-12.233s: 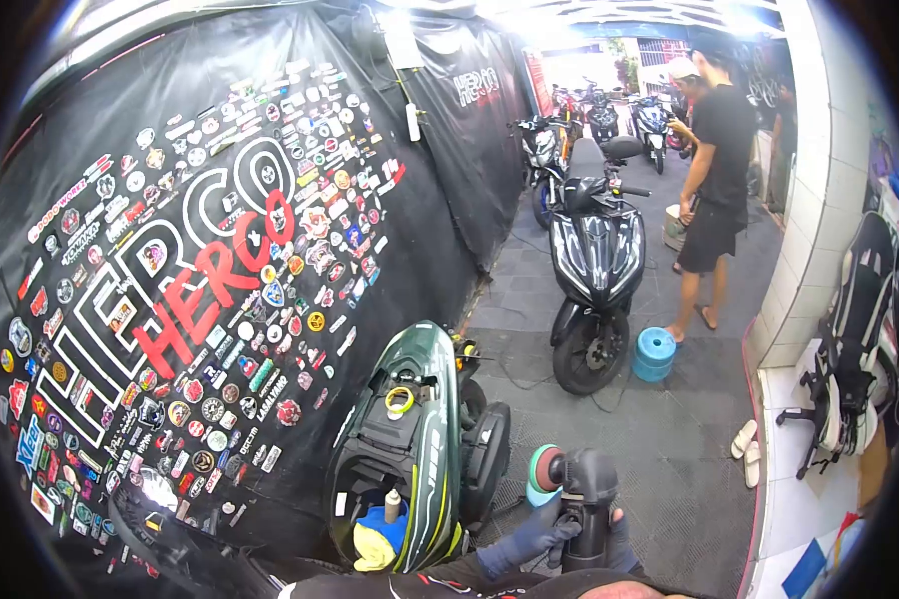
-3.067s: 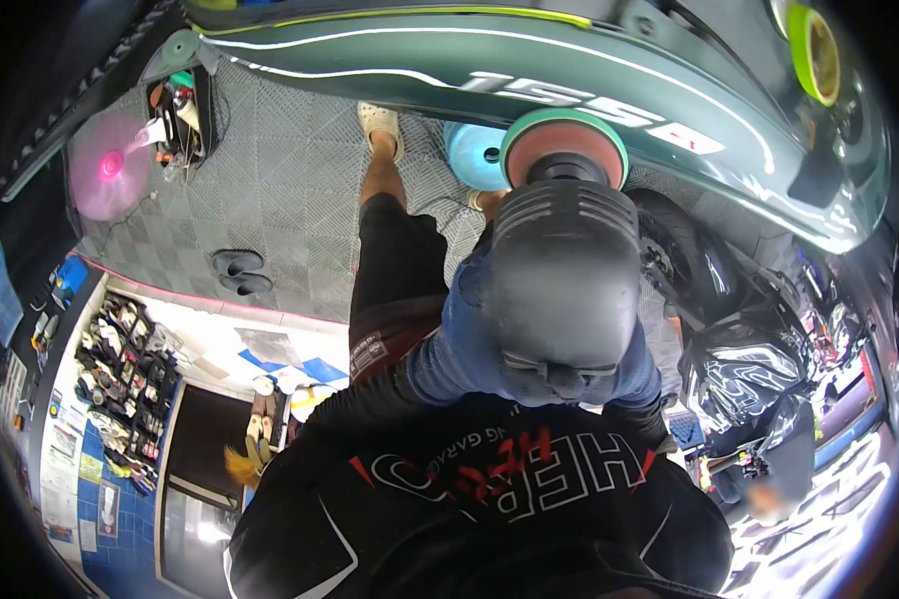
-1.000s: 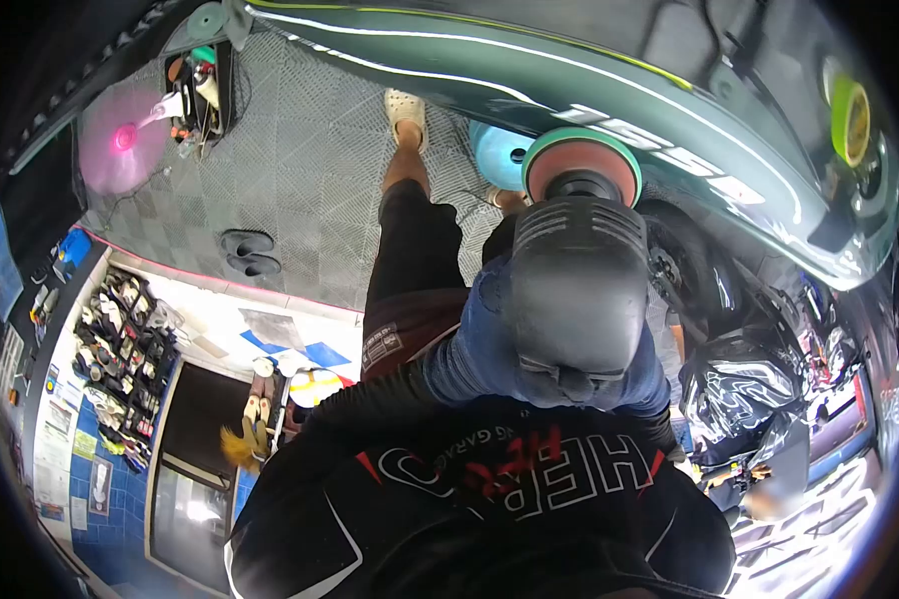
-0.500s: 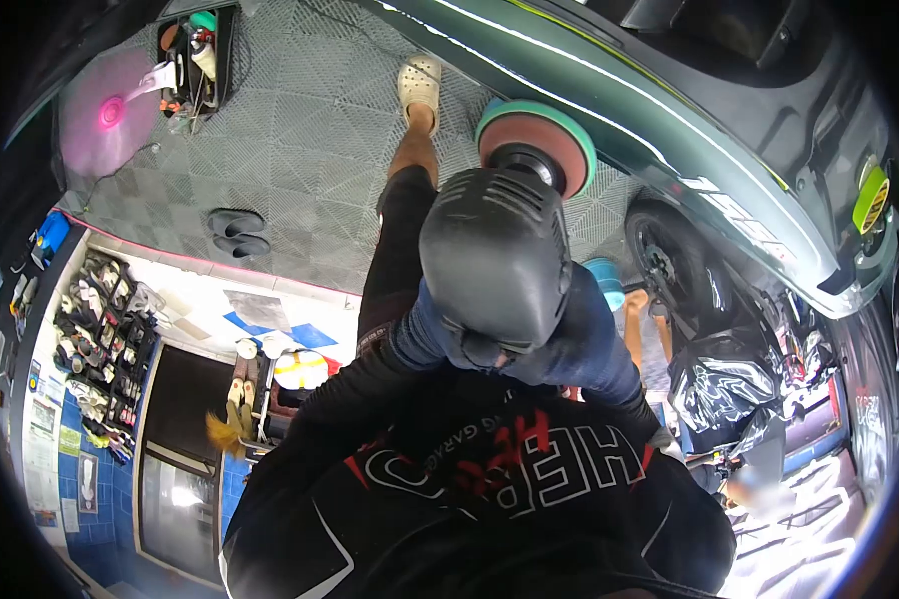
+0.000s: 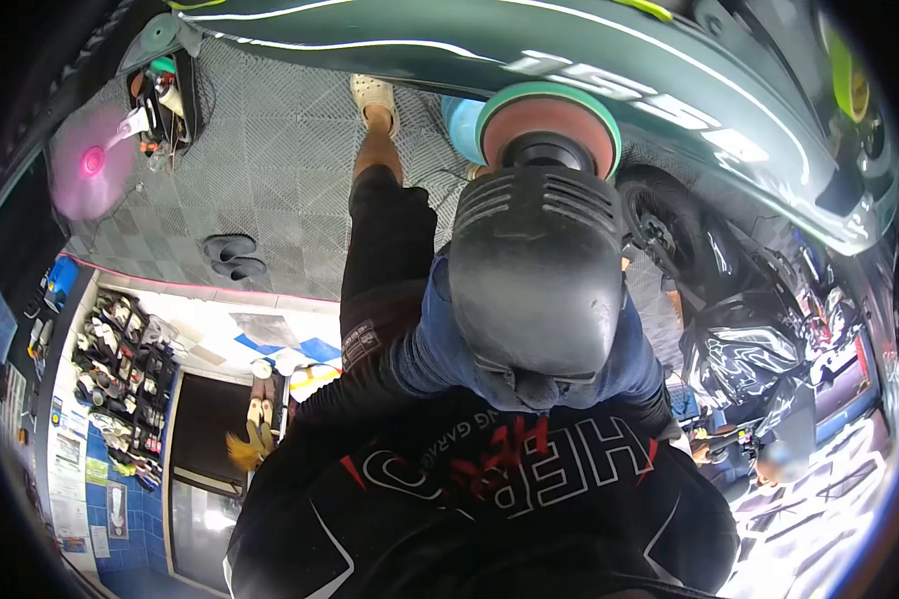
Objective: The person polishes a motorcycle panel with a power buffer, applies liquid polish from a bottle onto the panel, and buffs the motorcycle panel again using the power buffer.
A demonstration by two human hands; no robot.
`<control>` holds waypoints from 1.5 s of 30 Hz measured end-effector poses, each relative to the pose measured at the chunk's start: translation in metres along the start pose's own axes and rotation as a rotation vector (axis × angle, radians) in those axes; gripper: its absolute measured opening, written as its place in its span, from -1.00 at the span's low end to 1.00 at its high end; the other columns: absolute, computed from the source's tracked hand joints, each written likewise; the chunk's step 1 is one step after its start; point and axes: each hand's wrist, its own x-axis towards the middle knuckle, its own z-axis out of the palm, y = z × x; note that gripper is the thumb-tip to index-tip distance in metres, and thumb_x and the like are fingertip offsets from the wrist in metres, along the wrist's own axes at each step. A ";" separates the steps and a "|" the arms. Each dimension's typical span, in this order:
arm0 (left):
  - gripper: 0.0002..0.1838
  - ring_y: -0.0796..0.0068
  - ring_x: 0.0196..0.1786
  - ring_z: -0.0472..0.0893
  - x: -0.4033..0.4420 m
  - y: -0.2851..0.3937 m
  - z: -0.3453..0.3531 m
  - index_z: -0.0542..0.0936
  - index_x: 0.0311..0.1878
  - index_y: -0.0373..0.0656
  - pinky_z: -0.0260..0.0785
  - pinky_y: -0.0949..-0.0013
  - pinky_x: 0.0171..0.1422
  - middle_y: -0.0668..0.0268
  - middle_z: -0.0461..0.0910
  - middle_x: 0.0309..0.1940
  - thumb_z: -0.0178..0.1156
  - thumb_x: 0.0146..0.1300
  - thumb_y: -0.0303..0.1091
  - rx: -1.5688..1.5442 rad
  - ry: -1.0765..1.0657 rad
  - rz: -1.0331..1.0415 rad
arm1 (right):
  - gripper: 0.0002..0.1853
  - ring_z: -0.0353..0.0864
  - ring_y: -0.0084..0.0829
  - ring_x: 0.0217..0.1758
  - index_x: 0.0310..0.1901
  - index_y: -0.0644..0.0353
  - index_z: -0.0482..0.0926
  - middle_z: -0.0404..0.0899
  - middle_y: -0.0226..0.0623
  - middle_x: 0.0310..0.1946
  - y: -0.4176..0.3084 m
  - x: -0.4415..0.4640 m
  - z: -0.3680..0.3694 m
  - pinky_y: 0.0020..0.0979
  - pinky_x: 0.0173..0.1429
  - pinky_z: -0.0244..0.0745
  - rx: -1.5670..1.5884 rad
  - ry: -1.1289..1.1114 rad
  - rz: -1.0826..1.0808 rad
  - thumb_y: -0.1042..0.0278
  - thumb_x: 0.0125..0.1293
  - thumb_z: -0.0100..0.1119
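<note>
A black electric polisher [image 5: 534, 270] is in front of my chest, its vented housing toward me. Its round pad [image 5: 549, 125], reddish with a green rim, is at the far end, against or close to the green painted panel [image 5: 449, 28] with white lettering; I cannot tell whether they touch. My left hand [image 5: 445, 334], in blue, wraps the polisher's left side. On the opposite side my right hand [image 5: 637, 334], also in blue, holds it. The housing hides most of the fingers of both hands.
A blue tub [image 5: 462, 128] stands beside the pad, below the panel. Right of me are a wheel [image 5: 659, 215] and black plastic bags [image 5: 739, 349]. Slippers [image 5: 235, 257], a pink fan [image 5: 93, 165] and a tool caddy [image 5: 170, 105] are on the left. Another person [image 5: 777, 461] is at lower right.
The polisher has shifted right and its pad now overlaps the panel's lower edge by the lettering. My view has turned, so the panel and its lettering appear further left.
</note>
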 end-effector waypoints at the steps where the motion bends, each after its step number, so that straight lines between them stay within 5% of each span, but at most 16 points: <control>1: -0.25 0.14 -0.04 0.74 -0.001 0.003 0.007 0.48 0.24 -0.44 0.65 0.17 0.10 -0.03 0.65 0.06 0.44 0.14 -0.05 -0.062 -0.052 -0.018 | -0.55 0.64 -0.30 -0.28 -0.15 0.24 0.62 0.65 -0.22 -0.29 -0.005 0.000 0.007 -0.29 -0.08 0.49 -0.225 0.142 0.064 0.00 0.57 -0.11; 3: -0.24 0.19 -0.04 0.74 0.002 0.009 0.026 0.50 0.23 -0.42 0.64 0.20 0.10 0.00 0.66 0.04 0.48 0.08 -0.07 -0.209 -0.140 -0.063 | -0.53 0.63 -0.29 -0.29 -0.17 0.23 0.63 0.65 -0.22 -0.31 0.005 -0.002 0.005 -0.29 -0.09 0.49 -0.344 0.219 0.127 -0.01 0.60 -0.15; 9: -0.20 0.33 -0.06 0.74 0.025 0.031 0.082 0.56 0.19 -0.37 0.61 0.29 0.09 0.10 0.70 -0.01 0.61 -0.09 -0.11 -0.624 -0.312 -0.194 | -0.42 0.75 -0.13 -0.08 0.12 0.43 0.62 0.72 0.07 -0.08 0.092 -0.025 -0.029 -0.16 -0.01 0.67 0.216 0.199 0.145 0.02 0.56 -0.18; 11: -0.19 0.38 -0.07 0.74 0.033 0.041 0.093 0.58 0.18 -0.36 0.61 0.32 0.09 0.13 0.72 -0.03 0.65 -0.15 -0.12 -0.686 -0.331 -0.213 | -0.37 0.72 -0.24 -0.16 -0.01 0.46 0.69 0.72 0.07 -0.22 0.091 -0.025 -0.019 -0.19 -0.02 0.62 -0.070 0.374 0.122 -0.02 0.55 -0.20; 16: 0.08 0.17 0.00 0.76 0.074 0.073 0.089 0.44 0.34 -0.33 0.62 0.18 0.15 0.10 0.71 0.03 0.73 -0.24 0.00 -0.800 -0.330 -0.268 | -0.36 0.71 -0.25 -0.16 0.03 0.47 0.66 0.71 0.06 -0.21 0.089 -0.029 -0.010 -0.21 0.01 0.62 -0.008 0.493 0.150 -0.05 0.54 -0.19; 22: 0.09 0.16 0.01 0.76 0.063 0.060 0.065 0.45 0.33 -0.31 0.63 0.15 0.12 0.05 0.69 0.06 0.73 -0.28 0.02 -0.325 -0.353 -0.054 | -0.34 0.70 -0.27 -0.15 0.08 0.49 0.63 0.71 0.05 -0.19 0.085 -0.042 0.005 -0.23 0.04 0.61 0.047 0.530 0.034 -0.07 0.53 -0.18; 33: -0.11 0.06 0.02 0.73 0.052 0.033 0.014 0.45 0.28 -0.46 0.60 0.09 0.16 -0.10 0.66 0.03 0.18 0.19 0.24 -0.244 -0.184 -0.168 | -0.30 0.69 -0.30 -0.14 0.16 0.52 0.58 0.69 0.04 -0.16 0.077 -0.072 0.020 -0.26 0.09 0.60 0.104 0.507 -0.350 -0.12 0.52 -0.15; 38: -0.09 0.01 0.02 0.72 0.003 0.019 0.008 0.45 0.25 -0.53 0.59 0.06 0.18 -0.16 0.64 0.02 -0.07 0.40 0.34 -0.094 -0.015 -0.409 | -0.52 0.69 -0.26 0.10 0.26 0.32 0.50 0.65 -0.14 0.12 0.137 -0.114 -0.043 -0.33 0.23 0.58 0.410 -0.648 -0.128 0.03 0.63 -0.04; 39: -0.08 0.00 0.02 0.72 -0.007 0.019 0.014 0.45 0.25 -0.55 0.58 0.06 0.19 -0.18 0.64 0.02 -0.12 0.45 0.36 -0.048 0.044 -0.518 | -0.37 0.64 -0.30 0.19 0.32 0.34 0.42 0.60 -0.11 0.19 0.109 -0.063 -0.036 -0.33 0.30 0.51 0.770 -1.005 0.038 0.02 0.40 0.20; 41: -0.06 -0.01 0.02 0.71 0.010 0.022 0.021 0.45 0.24 -0.56 0.58 0.05 0.19 -0.19 0.63 0.02 -0.17 0.49 0.38 -0.005 0.114 -0.645 | 0.12 0.52 -0.37 0.38 0.45 0.39 0.26 0.50 -0.04 0.34 0.052 0.042 -0.023 -0.32 0.46 0.37 1.219 -1.622 0.841 -0.01 -0.05 0.67; 42: -0.05 -0.02 0.05 0.71 0.041 0.022 0.023 0.44 0.26 -0.57 0.57 0.04 0.23 -0.18 0.63 0.04 -0.15 0.49 0.38 0.240 0.482 -0.368 | 0.12 0.52 -0.37 0.38 0.45 0.39 0.26 0.50 -0.04 0.34 0.040 0.042 -0.018 -0.32 0.46 0.37 1.217 -1.627 0.840 -0.01 -0.05 0.67; 45: -0.06 -0.03 0.07 0.71 0.050 0.007 0.008 0.43 0.28 -0.56 0.57 0.02 0.24 -0.19 0.63 0.06 -0.14 0.49 0.37 0.299 0.529 -0.255 | 0.17 0.52 -0.34 0.38 0.48 0.36 0.24 0.50 -0.08 0.33 0.014 0.041 -0.008 -0.29 0.46 0.38 1.288 -1.534 0.958 0.04 -0.12 0.73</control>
